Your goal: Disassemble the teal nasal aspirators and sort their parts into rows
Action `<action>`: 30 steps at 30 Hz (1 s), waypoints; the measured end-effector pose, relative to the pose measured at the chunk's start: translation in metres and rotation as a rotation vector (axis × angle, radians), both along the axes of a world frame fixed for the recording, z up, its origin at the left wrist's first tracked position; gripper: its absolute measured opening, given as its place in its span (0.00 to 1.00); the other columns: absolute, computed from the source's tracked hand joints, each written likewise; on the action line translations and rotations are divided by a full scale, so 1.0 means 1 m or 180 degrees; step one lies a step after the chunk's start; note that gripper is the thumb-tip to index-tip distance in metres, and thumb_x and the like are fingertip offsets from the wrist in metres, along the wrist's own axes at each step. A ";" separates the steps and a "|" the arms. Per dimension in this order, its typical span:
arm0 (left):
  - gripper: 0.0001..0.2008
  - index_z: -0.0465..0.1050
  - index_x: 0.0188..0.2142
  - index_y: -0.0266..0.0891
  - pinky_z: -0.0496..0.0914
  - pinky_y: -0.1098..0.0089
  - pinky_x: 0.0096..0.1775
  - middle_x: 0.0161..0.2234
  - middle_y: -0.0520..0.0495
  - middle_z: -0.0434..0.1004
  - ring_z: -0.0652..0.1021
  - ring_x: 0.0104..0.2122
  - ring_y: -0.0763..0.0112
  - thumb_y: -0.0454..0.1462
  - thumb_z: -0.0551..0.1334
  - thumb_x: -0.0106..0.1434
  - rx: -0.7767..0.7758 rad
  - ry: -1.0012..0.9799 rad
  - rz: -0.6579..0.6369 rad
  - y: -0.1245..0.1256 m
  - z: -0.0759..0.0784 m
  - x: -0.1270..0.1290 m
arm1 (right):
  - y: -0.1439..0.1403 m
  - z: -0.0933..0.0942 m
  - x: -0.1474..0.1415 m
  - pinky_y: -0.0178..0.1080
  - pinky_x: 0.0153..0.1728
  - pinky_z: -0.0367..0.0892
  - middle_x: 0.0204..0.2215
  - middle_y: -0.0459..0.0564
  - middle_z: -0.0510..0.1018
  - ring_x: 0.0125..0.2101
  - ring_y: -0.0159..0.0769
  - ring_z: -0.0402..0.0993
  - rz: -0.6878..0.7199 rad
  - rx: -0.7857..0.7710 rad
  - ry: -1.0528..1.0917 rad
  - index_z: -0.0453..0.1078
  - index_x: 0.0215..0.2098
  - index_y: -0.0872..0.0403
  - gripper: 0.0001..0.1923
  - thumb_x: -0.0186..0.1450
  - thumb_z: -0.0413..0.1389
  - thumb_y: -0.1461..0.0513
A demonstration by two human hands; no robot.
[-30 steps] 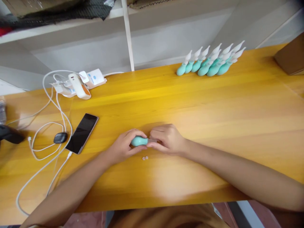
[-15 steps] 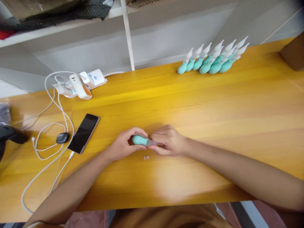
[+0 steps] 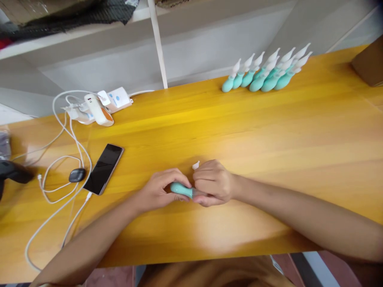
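The teal bulb lies low over the desk, gripped in the left hand, whose fingers wrap its round end. The right hand pinches the clear neck and a white tip. Assembly looks midway; seating the tip likely needs straight alignment. No containers show.

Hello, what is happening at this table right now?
A person holds a small teal bulb between both hands, just above the yellow table. The left hand grips its round end, and the right hand works at the other end, with a small white tip showing above its fingers. A row of finished teal and white pieces stands at the far edge. A phone lies to the left.
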State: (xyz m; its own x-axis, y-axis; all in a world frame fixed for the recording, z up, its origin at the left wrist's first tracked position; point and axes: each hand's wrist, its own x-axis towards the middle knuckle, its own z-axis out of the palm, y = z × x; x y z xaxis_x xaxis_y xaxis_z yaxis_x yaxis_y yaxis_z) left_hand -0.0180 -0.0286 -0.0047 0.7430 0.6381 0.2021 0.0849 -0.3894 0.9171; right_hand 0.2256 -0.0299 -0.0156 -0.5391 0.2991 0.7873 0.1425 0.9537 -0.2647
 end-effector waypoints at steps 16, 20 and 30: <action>0.13 0.76 0.51 0.41 0.76 0.61 0.51 0.47 0.42 0.83 0.82 0.48 0.63 0.39 0.72 0.71 -0.0303 -0.0452 0.1156 0.020 -0.006 -0.007 | 0.040 0.009 0.048 0.40 0.25 0.47 0.16 0.42 0.60 0.18 0.30 0.54 -0.0236 -0.0440 -0.0304 0.55 0.22 0.52 0.29 0.80 0.56 0.54; 0.03 0.81 0.43 0.42 0.72 0.60 0.49 0.39 0.45 0.85 0.79 0.42 0.64 0.36 0.67 0.74 0.0528 0.0027 0.0989 0.020 -0.002 -0.006 | 0.050 0.011 0.056 0.39 0.28 0.49 0.21 0.44 0.71 0.22 0.29 0.63 -0.0037 -0.0021 -0.1331 0.68 0.26 0.53 0.25 0.78 0.60 0.50; 0.27 0.68 0.55 0.42 0.73 0.61 0.48 0.49 0.44 0.73 0.74 0.45 0.61 0.26 0.65 0.56 0.0870 0.0743 0.0116 0.014 0.004 -0.007 | 0.044 -0.001 0.050 0.38 0.28 0.49 0.23 0.45 0.76 0.23 0.30 0.67 -0.0068 -0.0092 -0.1557 0.72 0.29 0.53 0.25 0.79 0.57 0.47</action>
State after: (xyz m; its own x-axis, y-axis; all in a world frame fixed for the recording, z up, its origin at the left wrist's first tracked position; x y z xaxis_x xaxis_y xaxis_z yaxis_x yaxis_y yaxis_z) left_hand -0.0248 -0.0145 -0.0004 0.7671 0.6108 0.1964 0.2982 -0.6105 0.7337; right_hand 0.2760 0.0141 -0.0171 -0.8371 0.3321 0.4346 0.2762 0.9425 -0.1881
